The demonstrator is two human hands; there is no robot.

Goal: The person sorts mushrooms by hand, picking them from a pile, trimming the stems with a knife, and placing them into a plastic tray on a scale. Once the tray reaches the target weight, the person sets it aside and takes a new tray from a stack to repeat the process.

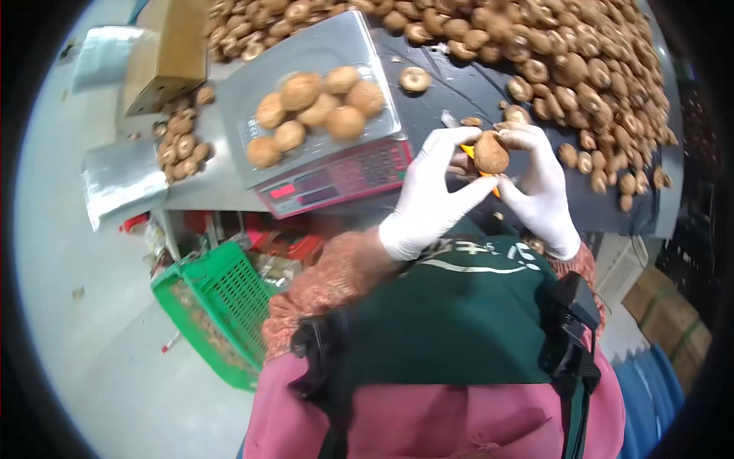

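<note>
A brown mushroom [491,153] is held between my two white-gloved hands, just above the dark table surface. My left hand [432,191] closes its thumb and fingertips around the mushroom's left side. On the other side, my right hand [539,183] pinches it with bent fingers and thumb. Bits of a yellow-orange object [468,151] show beside and under the mushroom; its kind is mostly hidden. To the left, several mushroom caps [302,92] rest on the metal pan of a weighing scale [355,180] with a pink-red front and a lit display.
A large heap of mushrooms [569,69] covers the back and right of the table. One mushroom [414,79] lies alone beside the scale. Further left are a small mushroom pile [182,145] and a cardboard box [172,57]. A green crate [222,306] stands below.
</note>
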